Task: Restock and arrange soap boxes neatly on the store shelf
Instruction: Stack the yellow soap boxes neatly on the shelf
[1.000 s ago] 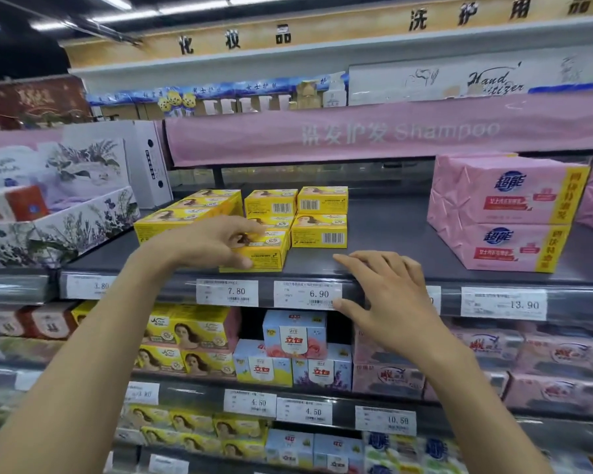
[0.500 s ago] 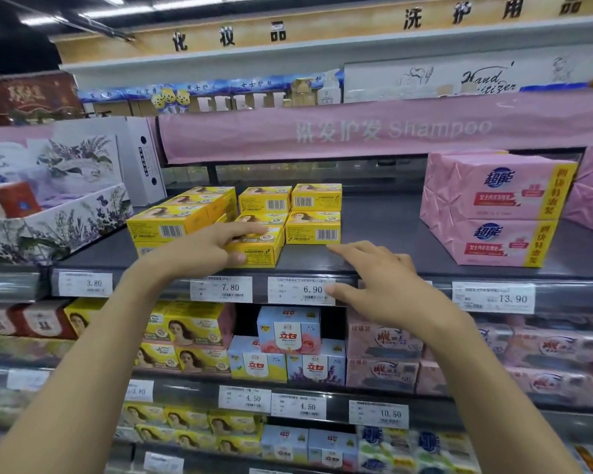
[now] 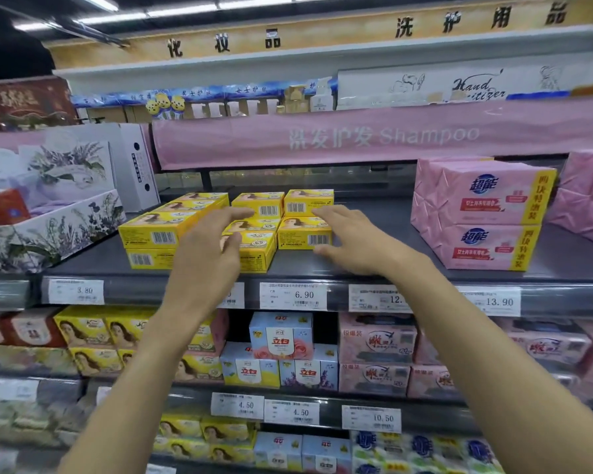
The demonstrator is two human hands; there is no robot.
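Several yellow soap boxes (image 3: 158, 230) stand in low stacks on the dark shelf (image 3: 374, 265). A skewed front box (image 3: 257, 251) sits in the middle group, and a two-high stack (image 3: 305, 230) stands to its right. My left hand (image 3: 209, 254) hovers in front of the skewed box with fingers spread and relaxed, partly hiding it. My right hand (image 3: 353, 241) reaches in beside the right stack, fingers straight, its fingertips close to the stack's right side. Neither hand holds anything.
Pink wrapped soap packs (image 3: 483, 213) stand stacked at the right of the same shelf. A floral display carton (image 3: 48, 230) sits at the left. Price tags (image 3: 293, 295) line the shelf edge. Lower shelves hold yellow, blue and pink soap boxes.
Both hands have risen from the shelf's front edge. The left hand has come off the skewed box, and the right hand has moved up beside the right stack.
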